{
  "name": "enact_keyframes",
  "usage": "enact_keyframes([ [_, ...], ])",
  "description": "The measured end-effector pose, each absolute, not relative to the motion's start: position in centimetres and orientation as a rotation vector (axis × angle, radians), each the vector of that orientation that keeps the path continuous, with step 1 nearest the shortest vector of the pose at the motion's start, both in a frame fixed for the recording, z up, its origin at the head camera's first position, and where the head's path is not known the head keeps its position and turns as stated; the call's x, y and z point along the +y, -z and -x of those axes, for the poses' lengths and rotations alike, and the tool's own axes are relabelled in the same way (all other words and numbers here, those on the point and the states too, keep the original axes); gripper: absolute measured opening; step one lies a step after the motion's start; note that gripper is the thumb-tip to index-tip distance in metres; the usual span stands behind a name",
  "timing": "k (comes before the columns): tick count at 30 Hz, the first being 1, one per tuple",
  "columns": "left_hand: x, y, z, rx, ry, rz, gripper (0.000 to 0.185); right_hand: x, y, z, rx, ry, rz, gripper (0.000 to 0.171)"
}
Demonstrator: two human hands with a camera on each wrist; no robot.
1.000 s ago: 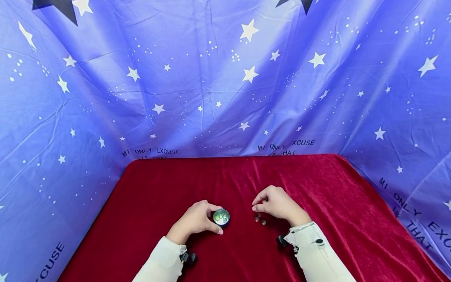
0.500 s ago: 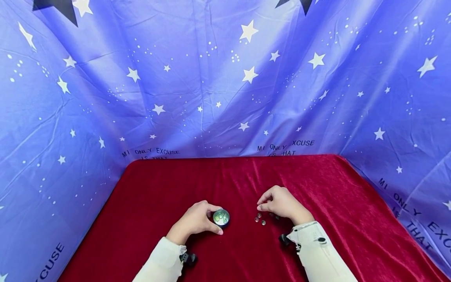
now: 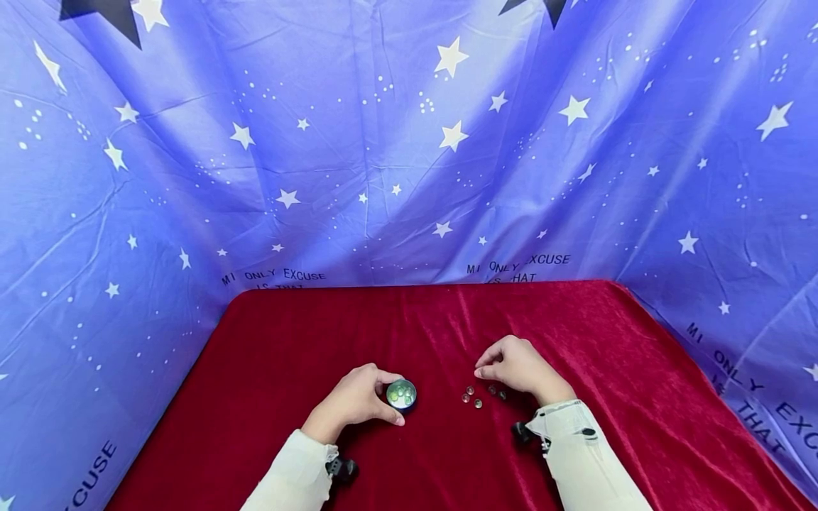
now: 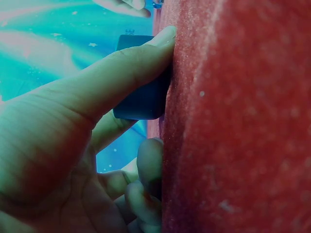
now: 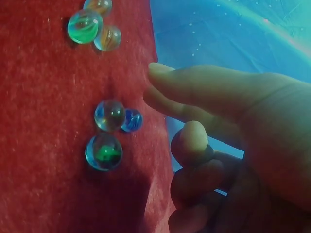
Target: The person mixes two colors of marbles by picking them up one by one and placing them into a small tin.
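Note:
My left hand [image 3: 353, 397] grips a small round dark blue cup [image 3: 402, 407] between thumb and forefinger, low at the cloth. Several greenish marbles [image 3: 400, 391] lie inside its bright interior. In the left wrist view the side of the cup [image 4: 138, 104] is plain, with the thumb across it. My right hand [image 3: 519, 367] hovers over the cloth just beyond the loose marbles, thumb and forefinger close together with nothing seen between them. In the right wrist view, a green marble [image 5: 84, 26] lies with two orange-streaked ones; a clear brownish [image 5: 109, 115], a blue [image 5: 131, 120] and another green marble [image 5: 104, 152] sit nearer.
A red velvet cloth [image 3: 307, 326] covers the table. Behind and at both sides hangs a blue curtain [image 3: 358, 163] with white stars and lettering. A small black camera [image 3: 341, 468] sits at the left wrist, another [image 3: 522, 433] at the right.
My right hand has shifted to the right, uncovering more marbles on the cloth beneath it. The left hand and the cup have stayed in place.

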State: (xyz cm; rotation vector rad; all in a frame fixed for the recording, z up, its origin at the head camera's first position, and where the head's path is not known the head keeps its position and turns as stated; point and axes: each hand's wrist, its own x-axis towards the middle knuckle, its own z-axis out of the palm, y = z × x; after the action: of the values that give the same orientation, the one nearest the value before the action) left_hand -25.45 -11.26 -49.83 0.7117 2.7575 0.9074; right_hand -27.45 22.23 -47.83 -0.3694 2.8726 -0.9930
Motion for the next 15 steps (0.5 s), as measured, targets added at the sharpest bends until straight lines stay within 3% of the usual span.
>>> enact_keyframes([
  [15,-11.25,49.85,25.49,2.755,-0.911,-0.732,0.058,23.09,47.99,27.65,2.881,0.981,0.314,0.006],
])
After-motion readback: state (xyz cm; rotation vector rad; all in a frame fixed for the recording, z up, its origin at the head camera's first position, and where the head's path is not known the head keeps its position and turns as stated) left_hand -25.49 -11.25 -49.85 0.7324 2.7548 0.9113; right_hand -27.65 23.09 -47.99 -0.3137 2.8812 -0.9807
